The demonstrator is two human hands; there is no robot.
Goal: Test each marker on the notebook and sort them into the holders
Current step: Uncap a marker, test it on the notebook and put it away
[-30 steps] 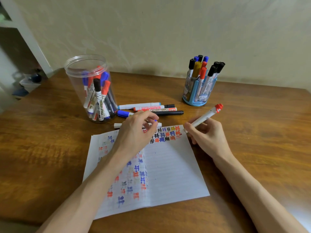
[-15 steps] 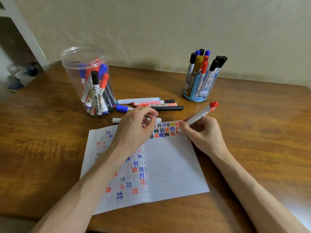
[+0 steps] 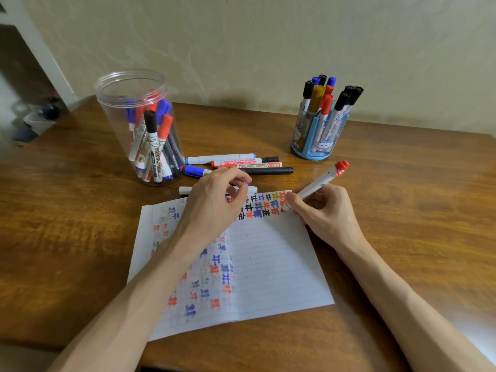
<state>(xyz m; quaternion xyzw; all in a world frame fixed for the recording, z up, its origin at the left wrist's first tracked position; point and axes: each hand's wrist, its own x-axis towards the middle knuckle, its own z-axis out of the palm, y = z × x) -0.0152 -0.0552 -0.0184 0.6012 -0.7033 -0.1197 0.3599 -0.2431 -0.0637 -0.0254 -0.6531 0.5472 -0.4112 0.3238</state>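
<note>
We grip red-capped white marker (image 3: 322, 181) in right hand (image 3: 328, 213), tip at notebook (image 3: 268, 264) far right corner. Left hand (image 3: 214, 205) curled on notebook far edge; whether it pinches anything, we cannot tell. Risk: tip so near the edge slips off page, inks wooden table (image 3: 416, 210).

red lettering reading "whiteboard marker" runs upside down along a white marker (image 3: 236, 161) lying on the wooden table (image 3: 80, 210); "whiteboard" shows on a black-capped marker (image 3: 155, 154) inside the clear plastic jar (image 3: 131, 84). other labels are too blurred to read.
</note>
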